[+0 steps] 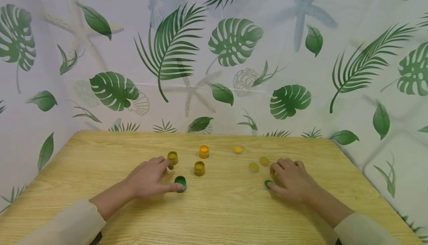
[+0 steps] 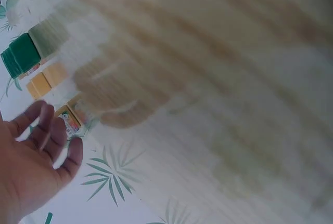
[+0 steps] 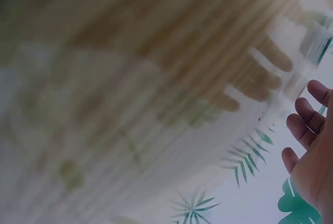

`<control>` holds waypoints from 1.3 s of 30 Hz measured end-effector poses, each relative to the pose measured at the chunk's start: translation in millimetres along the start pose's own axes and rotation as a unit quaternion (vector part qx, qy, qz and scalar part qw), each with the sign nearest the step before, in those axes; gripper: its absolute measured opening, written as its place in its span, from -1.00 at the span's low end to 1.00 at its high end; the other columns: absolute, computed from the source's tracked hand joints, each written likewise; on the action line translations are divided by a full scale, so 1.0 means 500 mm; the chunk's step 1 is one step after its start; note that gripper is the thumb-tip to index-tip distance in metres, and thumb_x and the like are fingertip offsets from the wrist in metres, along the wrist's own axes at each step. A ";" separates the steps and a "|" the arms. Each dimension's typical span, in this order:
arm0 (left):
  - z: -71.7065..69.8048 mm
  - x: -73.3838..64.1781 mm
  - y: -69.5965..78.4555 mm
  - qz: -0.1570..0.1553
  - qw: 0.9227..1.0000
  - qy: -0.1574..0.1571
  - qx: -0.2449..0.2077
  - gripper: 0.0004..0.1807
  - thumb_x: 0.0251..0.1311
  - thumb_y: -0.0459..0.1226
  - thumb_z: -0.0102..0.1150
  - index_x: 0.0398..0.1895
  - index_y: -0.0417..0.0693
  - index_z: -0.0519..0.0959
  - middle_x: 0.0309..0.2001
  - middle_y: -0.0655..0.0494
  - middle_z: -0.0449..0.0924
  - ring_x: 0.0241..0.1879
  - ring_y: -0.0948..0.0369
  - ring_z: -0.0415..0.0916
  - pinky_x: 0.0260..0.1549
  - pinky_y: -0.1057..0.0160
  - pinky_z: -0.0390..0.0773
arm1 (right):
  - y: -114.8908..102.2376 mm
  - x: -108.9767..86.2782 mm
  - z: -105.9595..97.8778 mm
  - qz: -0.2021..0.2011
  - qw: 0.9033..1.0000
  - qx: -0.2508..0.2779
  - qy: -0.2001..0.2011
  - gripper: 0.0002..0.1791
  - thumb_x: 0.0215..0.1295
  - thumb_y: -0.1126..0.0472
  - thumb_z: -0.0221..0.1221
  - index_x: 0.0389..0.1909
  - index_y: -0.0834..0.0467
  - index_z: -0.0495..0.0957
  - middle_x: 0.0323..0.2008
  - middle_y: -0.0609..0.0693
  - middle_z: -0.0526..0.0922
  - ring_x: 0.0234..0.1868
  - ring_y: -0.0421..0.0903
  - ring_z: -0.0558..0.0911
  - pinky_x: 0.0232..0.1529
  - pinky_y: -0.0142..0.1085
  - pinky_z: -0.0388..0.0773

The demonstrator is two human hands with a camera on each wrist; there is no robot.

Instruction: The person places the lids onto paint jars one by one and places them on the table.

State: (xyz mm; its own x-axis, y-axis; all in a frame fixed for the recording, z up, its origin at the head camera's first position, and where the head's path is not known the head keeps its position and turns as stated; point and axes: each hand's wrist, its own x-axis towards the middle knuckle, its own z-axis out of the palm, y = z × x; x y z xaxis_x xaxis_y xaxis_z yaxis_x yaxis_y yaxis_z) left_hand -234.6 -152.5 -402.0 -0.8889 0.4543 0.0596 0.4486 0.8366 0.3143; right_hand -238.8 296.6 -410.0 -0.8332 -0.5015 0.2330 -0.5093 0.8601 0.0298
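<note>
Left hand [image 1: 148, 180]: out over the bench [image 1: 214, 215], fingers and thumb apart and clamped on nothing, index fingertip right by the left olive jar [image 1: 172, 156], thumb tip crossing the front of the green jar [image 1: 180, 180]; whether it presses there, I can't tell.
Right hand [image 1: 294, 182]: loosely bent, thumb apart from the fingers, thumb tip over the edge of the green lid [image 1: 266, 183]; I can't tell how firmly they meet.
Jars: 4 in a loose cluster, all upright; the green one sits nearest me, the orange jar [image 1: 204, 151] stands at the back, and the second olive jar [image 1: 199, 168] stands in front of it.
Lids: 4 on my right; 2 olive lids [image 1: 253, 167] lie near each other, 1 just beside my right fingers, with the yellow lid [image 1: 238, 149] farther back.
Sleeves [image 1: 67, 224]: pale, on both my arms.
Backdrop [image 1: 235, 107]: white, printed with green leaves and starfish.
</note>
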 end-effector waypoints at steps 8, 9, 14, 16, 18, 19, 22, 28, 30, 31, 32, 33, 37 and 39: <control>0.014 -0.005 0.004 0.073 0.997 -0.009 -0.019 -0.48 0.13 0.23 0.21 -0.16 0.01 0.52 -0.28 0.24 0.45 -0.30 0.31 0.36 -0.26 0.22 0.46 | 0.009 -0.002 0.015 -0.042 0.999 0.025 -0.017 -0.75 0.26 -0.13 0.20 -0.31 -0.09 0.39 -0.40 -0.28 0.27 -0.34 -0.27 0.28 -0.29 -0.30 0.12; 0.018 -0.006 0.004 0.083 0.996 -0.007 -0.016 -0.49 0.11 0.21 0.23 -0.17 0.01 0.52 -0.30 0.25 0.43 -0.31 0.32 0.36 -0.27 0.24 0.46 | 0.008 -0.003 0.017 -0.048 0.998 0.032 -0.019 -0.75 0.24 -0.11 0.21 -0.31 -0.09 0.39 -0.41 -0.29 0.26 -0.35 -0.29 0.27 -0.30 -0.31 0.12; 0.038 -0.006 0.002 0.122 0.992 0.012 0.002 -0.58 0.10 0.17 0.22 -0.23 0.06 0.50 -0.34 0.32 0.39 -0.36 0.36 0.31 -0.33 0.32 0.41 | 0.000 -0.009 0.027 -0.070 0.997 0.032 -0.023 -0.79 0.16 -0.06 0.24 -0.35 -0.18 0.38 -0.43 -0.35 0.23 -0.41 -0.34 0.21 -0.31 -0.36 0.13; 0.043 -0.002 -0.002 0.135 0.991 0.021 0.013 -0.63 0.10 0.14 0.21 -0.28 0.10 0.48 -0.37 0.33 0.36 -0.38 0.37 0.28 -0.37 0.35 0.36 | 0.000 -0.008 0.028 -0.080 0.996 0.026 -0.018 -0.79 0.13 -0.03 0.25 -0.36 -0.20 0.37 -0.44 -0.36 0.22 -0.43 -0.35 0.20 -0.31 -0.36 0.13; 0.044 0.004 -0.008 0.146 0.989 0.029 0.021 -0.67 0.10 0.11 0.21 -0.32 0.12 0.46 -0.41 0.33 0.33 -0.40 0.37 0.25 -0.39 0.35 0.33 | 0.002 -0.007 0.028 -0.090 0.996 0.021 -0.009 -0.78 0.11 -0.01 0.26 -0.37 -0.20 0.37 -0.46 -0.36 0.21 -0.44 -0.35 0.18 -0.32 -0.37 0.12; 0.045 0.007 -0.012 0.150 0.988 0.033 0.026 -0.68 0.10 0.11 0.21 -0.34 0.13 0.45 -0.42 0.33 0.33 -0.41 0.37 0.25 -0.39 0.36 0.32 | 0.002 -0.006 0.028 -0.093 0.995 0.020 -0.007 -0.78 0.10 -0.01 0.26 -0.37 -0.20 0.37 -0.46 -0.36 0.20 -0.45 -0.35 0.18 -0.32 -0.37 0.12; 0.042 0.015 -0.020 0.161 0.985 0.044 0.036 -0.68 0.11 0.13 0.20 -0.35 0.15 0.45 -0.42 0.36 0.32 -0.41 0.37 0.25 -0.37 0.35 0.32 | 0.006 -0.003 0.028 -0.091 0.996 0.019 -0.011 -0.77 0.11 -0.01 0.26 -0.37 -0.21 0.35 -0.47 -0.34 0.20 -0.46 -0.35 0.18 -0.32 -0.37 0.12; 0.043 0.028 -0.014 0.184 0.979 0.047 0.070 -0.65 0.15 0.18 0.16 -0.40 0.16 0.40 -0.46 0.38 0.28 -0.44 0.37 0.22 -0.41 0.36 0.29 | 0.011 -0.004 0.022 -0.082 0.996 0.021 -0.021 -0.78 0.10 -0.01 0.25 -0.34 -0.19 0.37 -0.46 -0.33 0.21 -0.44 -0.34 0.20 -0.30 -0.35 0.15; 0.045 0.031 -0.008 0.183 0.979 0.043 0.078 -0.66 0.18 0.16 0.14 -0.39 0.15 0.39 -0.46 0.37 0.26 -0.45 0.37 0.21 -0.43 0.37 0.27 | 0.013 -0.004 0.019 -0.083 0.996 0.021 -0.019 -0.78 0.10 -0.01 0.25 -0.33 -0.18 0.38 -0.45 -0.33 0.22 -0.43 -0.34 0.20 -0.31 -0.35 0.16; 0.045 0.032 -0.005 0.182 0.979 0.040 0.080 -0.67 0.19 0.14 0.14 -0.38 0.14 0.39 -0.46 0.37 0.26 -0.46 0.37 0.20 -0.44 0.37 0.26 | 0.013 -0.004 0.018 -0.083 0.996 0.021 -0.018 -0.78 0.10 -0.01 0.25 -0.33 -0.18 0.38 -0.45 -0.33 0.22 -0.43 -0.34 0.21 -0.30 -0.35 0.17; 0.045 0.033 -0.003 0.181 0.979 0.040 0.081 -0.68 0.20 0.13 0.14 -0.38 0.13 0.40 -0.46 0.36 0.26 -0.46 0.36 0.20 -0.45 0.37 0.26 | 0.013 -0.003 0.017 -0.083 0.996 0.022 -0.018 -0.78 0.10 -0.01 0.25 -0.33 -0.19 0.38 -0.45 -0.33 0.23 -0.42 -0.34 0.21 -0.30 -0.35 0.17; 0.045 0.033 -0.001 0.179 0.980 0.040 0.083 -0.68 0.20 0.11 0.14 -0.37 0.13 0.39 -0.45 0.35 0.26 -0.46 0.36 0.20 -0.45 0.37 0.26 | 0.013 -0.002 0.016 -0.083 0.996 0.020 -0.018 -0.78 0.10 -0.01 0.25 -0.33 -0.19 0.38 -0.44 -0.34 0.23 -0.42 -0.34 0.21 -0.30 -0.35 0.17; 0.047 0.031 0.001 0.168 0.981 0.041 0.084 -0.70 0.18 0.08 0.14 -0.36 0.11 0.40 -0.43 0.34 0.28 -0.44 0.35 0.21 -0.42 0.36 0.28 | 0.012 0.004 0.015 -0.093 0.996 0.017 -0.007 -0.78 0.09 0.00 0.25 -0.34 -0.18 0.38 -0.45 -0.34 0.22 -0.42 -0.34 0.21 -0.31 -0.35 0.19; 0.048 0.030 0.001 0.165 0.982 0.044 0.084 -0.71 0.16 0.07 0.15 -0.36 0.10 0.41 -0.42 0.34 0.28 -0.43 0.35 0.22 -0.42 0.36 0.29 | 0.012 0.007 0.015 -0.101 0.995 0.016 0.000 -0.79 0.08 0.01 0.26 -0.35 -0.17 0.39 -0.47 -0.34 0.20 -0.43 -0.34 0.20 -0.32 -0.36 0.18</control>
State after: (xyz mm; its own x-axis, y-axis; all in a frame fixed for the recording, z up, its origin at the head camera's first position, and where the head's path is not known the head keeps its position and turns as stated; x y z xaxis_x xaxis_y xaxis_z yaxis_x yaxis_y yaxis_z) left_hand -245.4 -138.2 -423.5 -0.6943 0.6867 0.2154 0.7155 0.6908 0.1038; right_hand -246.2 299.5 -416.3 -0.7136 -0.6631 0.2260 -0.6722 0.7390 0.0456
